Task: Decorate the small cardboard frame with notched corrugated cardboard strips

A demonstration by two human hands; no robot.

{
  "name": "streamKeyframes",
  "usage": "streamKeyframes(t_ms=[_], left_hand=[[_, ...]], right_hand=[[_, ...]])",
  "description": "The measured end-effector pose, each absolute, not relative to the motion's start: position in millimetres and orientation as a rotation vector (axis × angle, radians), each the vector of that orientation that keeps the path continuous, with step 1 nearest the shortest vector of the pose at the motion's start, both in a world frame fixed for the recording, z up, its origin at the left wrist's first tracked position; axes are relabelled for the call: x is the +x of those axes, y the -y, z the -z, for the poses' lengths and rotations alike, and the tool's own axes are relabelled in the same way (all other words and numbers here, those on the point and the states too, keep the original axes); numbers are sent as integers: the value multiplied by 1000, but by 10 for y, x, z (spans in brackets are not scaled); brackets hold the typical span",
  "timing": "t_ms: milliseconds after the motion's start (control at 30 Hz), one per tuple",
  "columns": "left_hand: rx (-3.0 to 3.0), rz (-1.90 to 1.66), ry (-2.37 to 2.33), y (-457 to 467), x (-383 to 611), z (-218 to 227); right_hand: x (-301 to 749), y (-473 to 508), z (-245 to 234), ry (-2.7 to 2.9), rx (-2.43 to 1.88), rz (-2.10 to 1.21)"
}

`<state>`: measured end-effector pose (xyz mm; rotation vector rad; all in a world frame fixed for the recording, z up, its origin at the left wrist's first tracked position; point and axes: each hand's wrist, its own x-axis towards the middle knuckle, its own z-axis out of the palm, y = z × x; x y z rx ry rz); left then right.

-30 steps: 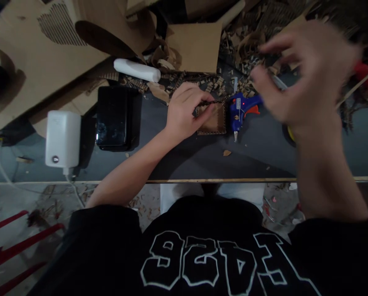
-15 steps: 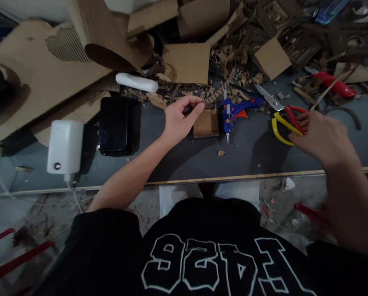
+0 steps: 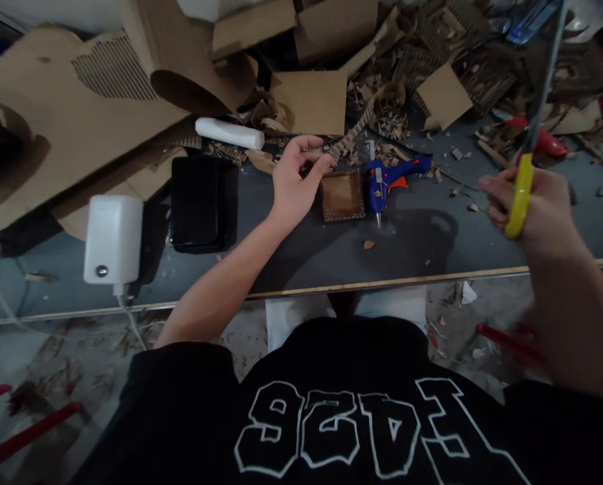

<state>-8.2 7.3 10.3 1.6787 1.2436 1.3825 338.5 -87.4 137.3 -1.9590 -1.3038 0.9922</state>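
Note:
My left hand (image 3: 297,176) is closed in a pinch on one end of a narrow corrugated cardboard strip (image 3: 354,133), which slants away to the upper right. Just below those fingertips lies a small square cardboard tray (image 3: 342,195) with corrugated walls, flat on the table. To its right rests a blue hot glue gun (image 3: 378,185) with an orange trigger, nozzle toward me. My right hand (image 3: 546,202) is wrapped round scissors (image 3: 522,188) with yellow and red handles, lifted above the table with the blades pointing up and away. Part of the handles is hidden by the fingers.
A white power bank (image 3: 113,239) with a cable and a black box (image 3: 196,205) stand at the left. A white roll (image 3: 229,133), cardboard sheets (image 3: 311,101) and heaped scraps line the back. The table edge (image 3: 382,284) runs close before me.
My right hand has raised the scissors off the table and swung their blades upward. My left hand has shifted slightly up and away from the tray, the strip moving with it.

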Motion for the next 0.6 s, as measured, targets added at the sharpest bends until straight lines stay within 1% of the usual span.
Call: streamKeyframes(t_ms=[100,133,267,467,533,600], left_hand=[[1646,-1402,-1276,-130,-88,-56],[1645,-1416,-1266,-151,-91,-35],[1633,-1469,-1232,-226,-117,34],[1650,-1475,-1292,-335,-190,120],[1677,-1478,-1318,-370,-217,156],[1698,-1486,-1326,-395,-237,180]], right_hand=[[3080,904,-1466,1075,-1881,-1372],[2990,924,-1476,1079,-1831,-1419],[2749,982,-1453,1265,-1637,-1489],[2571,851,-1389,1557,-1715,-1570],[2541,800,-1347,1665,-1678,-1561],[2534,764,-1307,1800,-1636,-1481]])
